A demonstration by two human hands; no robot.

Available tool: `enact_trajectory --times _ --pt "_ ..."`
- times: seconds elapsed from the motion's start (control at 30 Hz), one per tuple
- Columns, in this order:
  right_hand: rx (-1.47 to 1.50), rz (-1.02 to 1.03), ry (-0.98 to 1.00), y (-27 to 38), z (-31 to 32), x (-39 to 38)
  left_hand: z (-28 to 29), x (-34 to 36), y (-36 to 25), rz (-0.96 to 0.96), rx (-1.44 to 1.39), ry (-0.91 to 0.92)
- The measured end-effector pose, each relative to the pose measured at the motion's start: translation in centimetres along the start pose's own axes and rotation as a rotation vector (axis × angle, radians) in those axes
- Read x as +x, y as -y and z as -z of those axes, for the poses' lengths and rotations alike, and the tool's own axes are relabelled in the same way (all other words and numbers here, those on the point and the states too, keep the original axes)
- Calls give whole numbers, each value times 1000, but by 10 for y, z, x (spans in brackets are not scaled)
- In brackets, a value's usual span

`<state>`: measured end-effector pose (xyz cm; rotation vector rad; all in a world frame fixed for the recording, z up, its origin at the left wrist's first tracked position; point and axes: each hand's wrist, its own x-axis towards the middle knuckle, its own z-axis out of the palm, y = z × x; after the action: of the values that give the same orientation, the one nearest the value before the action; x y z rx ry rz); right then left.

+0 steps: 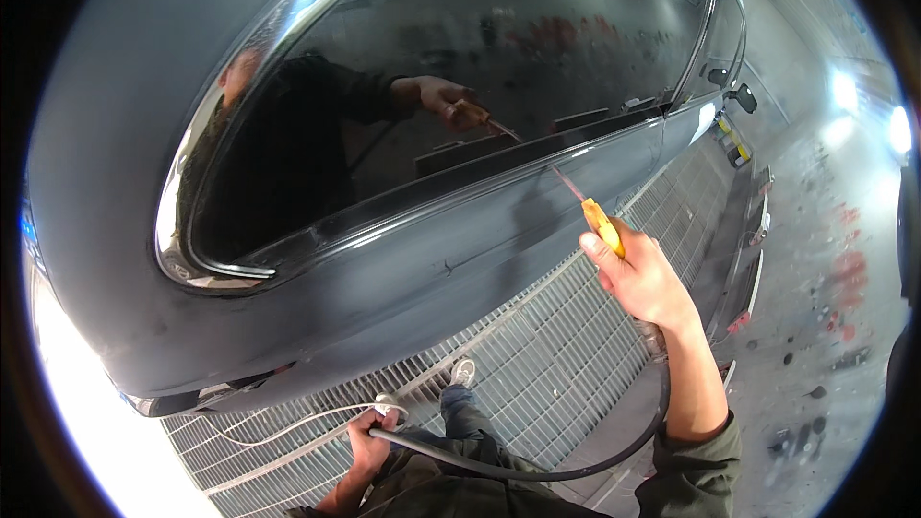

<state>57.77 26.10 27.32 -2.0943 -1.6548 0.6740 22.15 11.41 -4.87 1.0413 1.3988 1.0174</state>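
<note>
My right hand [624, 269] grips a yellow air blow gun [602, 227], its thin nozzle aimed up and left toward the trim along the bottom edge of the dark side window [460, 29] of a grey car [134, 211]. A black hose [528, 470] loops from below that hand across to my left hand [369, 436], whose fingers are closed round it at the bottom centre. A thin white cord [269, 436] runs by the left hand. The window reflects a figure and a hand with the tool.
A metal grating floor [528, 364] lies under my foot [463, 372] beside the car. Along the right are low rail-like fittings [748, 297] and a paint-spotted wall or floor surface [825, 345]. A side mirror [743, 98] juts out at the car's far end. Bright lights show at right.
</note>
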Motion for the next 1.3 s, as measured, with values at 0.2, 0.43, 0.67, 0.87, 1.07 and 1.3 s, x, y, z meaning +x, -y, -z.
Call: enact_trajectory --times 0.2,0.43,0.67,0.87,1.07,1.3 --pt "6 -12 -27 -26 23 14 -23 9 -4 21 43 37" --pt "17 -27 -49 -61 48 36 -45 17 -8 62 173 98" --pt "22 -27 -62 -98 76 58 -89 29 -9 1 236 110" --pt "52 -16 -61 -131 98 78 -125 37 -27 60 317 148" --pt "56 -29 -46 -158 121 94 -157 43 -15 -11 336 132" --pt "124 -45 -66 -196 141 116 -182 45 -11 4 322 120"
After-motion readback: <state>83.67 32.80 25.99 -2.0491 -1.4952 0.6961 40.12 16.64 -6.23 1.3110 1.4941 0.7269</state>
